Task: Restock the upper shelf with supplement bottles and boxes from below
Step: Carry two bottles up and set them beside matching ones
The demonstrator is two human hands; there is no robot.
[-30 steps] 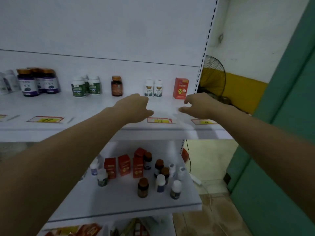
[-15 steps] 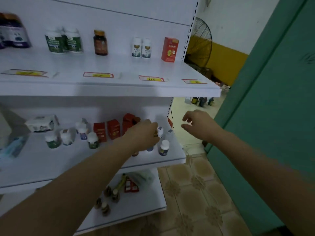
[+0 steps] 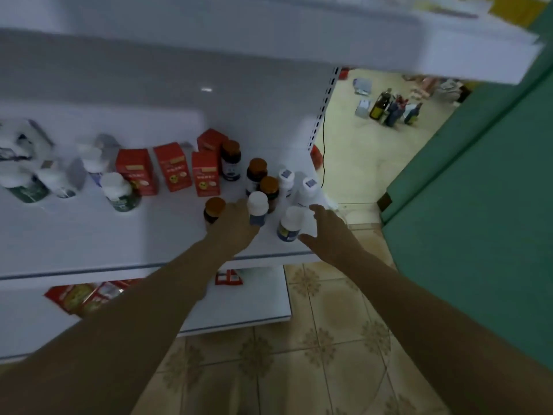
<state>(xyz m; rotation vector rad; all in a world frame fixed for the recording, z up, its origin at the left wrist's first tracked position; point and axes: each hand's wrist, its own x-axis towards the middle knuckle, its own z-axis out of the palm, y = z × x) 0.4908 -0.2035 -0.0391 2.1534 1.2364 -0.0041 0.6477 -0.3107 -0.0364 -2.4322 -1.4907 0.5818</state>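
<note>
I look down at the lower shelf, under the blurred edge of the upper shelf. My left hand reaches between a brown-capped amber bottle and a white-capped blue bottle; it touches them without a clear grip. My right hand is open, thumb and fingers spread around a white-capped bottle at the shelf's front right corner. Behind stand more amber bottles, white bottles and red boxes.
Green-labelled white-capped bottles and blurred white packs stand on the left of the shelf. A bottom shelf holds red packets. A green wall is close on the right. Dark bottles stand on the tiled floor beyond.
My view has dropped from the upper shelf to the lower one. Both hands have come down and forward to the bottles at the shelf's front right.
</note>
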